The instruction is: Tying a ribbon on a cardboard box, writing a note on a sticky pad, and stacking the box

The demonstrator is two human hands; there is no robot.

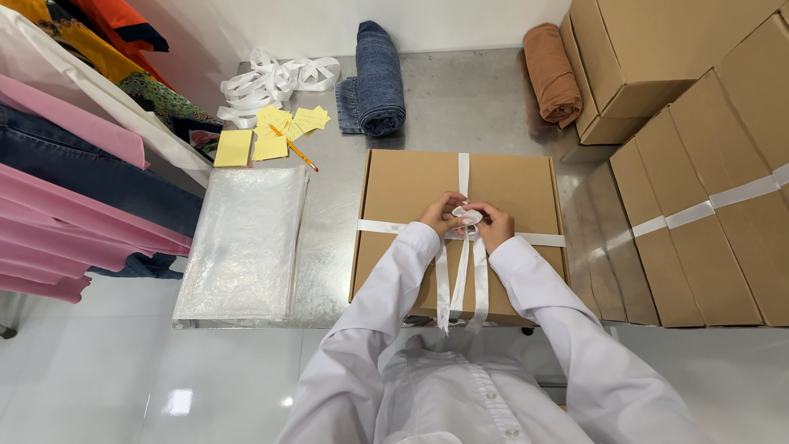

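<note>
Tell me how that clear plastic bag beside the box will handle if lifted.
The clear plastic bag looks thin and lies flat, so probably floppy and light. Its glossy wrinkled sheen suggests it may slip. It overhangs the table edge, easing a pinch.

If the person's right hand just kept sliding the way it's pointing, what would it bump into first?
The right hand points inward toward the white ribbon knot at the middle of the cardboard box. It already touches that ribbon; going straight on, it would likely meet the left hand next.
</note>
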